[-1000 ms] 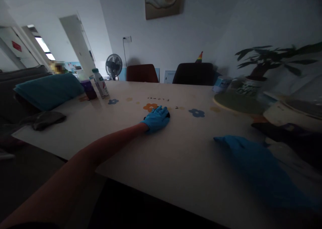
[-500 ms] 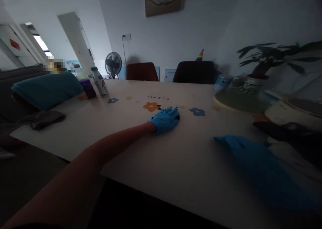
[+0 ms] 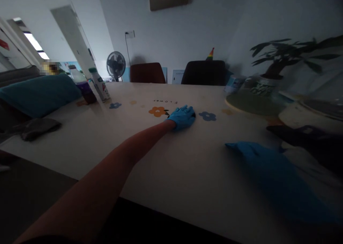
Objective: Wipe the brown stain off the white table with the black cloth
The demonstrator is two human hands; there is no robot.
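Observation:
My left hand (image 3: pixel 183 117), in a blue glove, presses down on a dark pad (image 3: pixel 193 114) on the white table (image 3: pixel 171 158). Only a black edge of the pad shows beside the fingers; its exact kind is hidden. An orange printed flower (image 3: pixel 157 111) is left of this hand, and a blue printed flower (image 3: pixel 207 116) is to its right. Nearer to me, my right hand (image 3: pixel 254 158), also blue-gloved, rests at the right with its fingers stretched leftward over the tabletop. It is dim and blurred, and nothing shows in it.
A white bottle (image 3: pixel 99 85) and a purple-labelled bottle (image 3: pixel 86 90) stand far left. A dark cloth (image 3: pixel 40 128) lies at the left edge. Right are a green round mat (image 3: pixel 249 104), a potted plant (image 3: pixel 269 79), a pale pot (image 3: pixel 297 117) and a black item (image 3: pixel 302 133). Chairs (image 3: pixel 147 73) stand behind.
My left hand has slid a little rightward and farther away across the table, with the dark pad beneath it. My view has shifted slightly. The right hand stays nearly in place.

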